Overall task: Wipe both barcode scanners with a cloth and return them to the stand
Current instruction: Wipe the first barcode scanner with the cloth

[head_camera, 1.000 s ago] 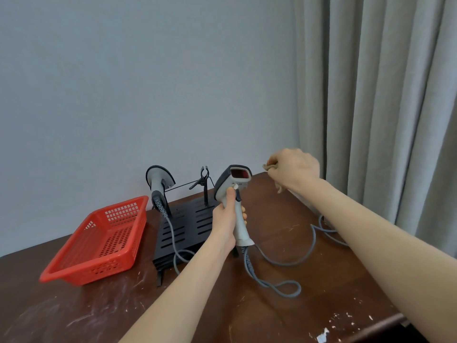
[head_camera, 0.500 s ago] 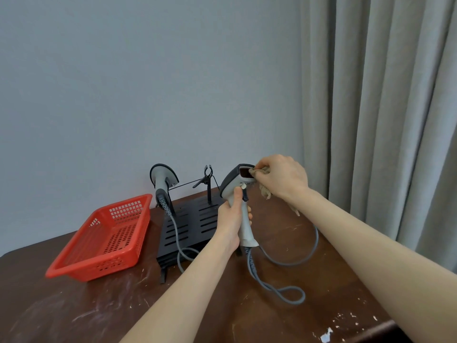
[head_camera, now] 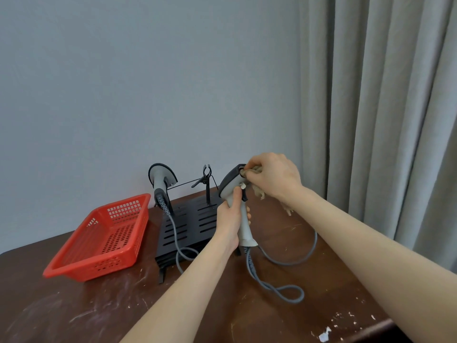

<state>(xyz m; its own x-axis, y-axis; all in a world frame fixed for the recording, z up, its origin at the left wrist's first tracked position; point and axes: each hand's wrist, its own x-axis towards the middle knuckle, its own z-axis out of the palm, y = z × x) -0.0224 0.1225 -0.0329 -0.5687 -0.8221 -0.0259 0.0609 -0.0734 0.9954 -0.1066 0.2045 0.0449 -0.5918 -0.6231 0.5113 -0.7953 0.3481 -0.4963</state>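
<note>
My left hand (head_camera: 231, 220) grips the handle of a grey barcode scanner (head_camera: 232, 186) and holds it upright above the table. My right hand (head_camera: 273, 178) presses a beige cloth (head_camera: 258, 191) against the scanner's front window; loose ends of the cloth hang below my wrist. The scanner's grey cable (head_camera: 277, 285) trails in a loop on the table. A second grey scanner (head_camera: 160, 178) sits in the left holder of the black slotted stand (head_camera: 190, 226), facing away. The stand's right clip (head_camera: 206, 173) holds nothing.
A red plastic basket (head_camera: 102, 240) stands left of the stand on the dark wooden table (head_camera: 74, 310), which is scuffed with white marks. A grey wall runs behind and a grey curtain (head_camera: 383, 107) hangs at the right. The table's front right edge is near.
My right hand with the cloth has moved left from beside the scanner onto its head and now covers the red window. My left hand keeps the scanner in much the same place.
</note>
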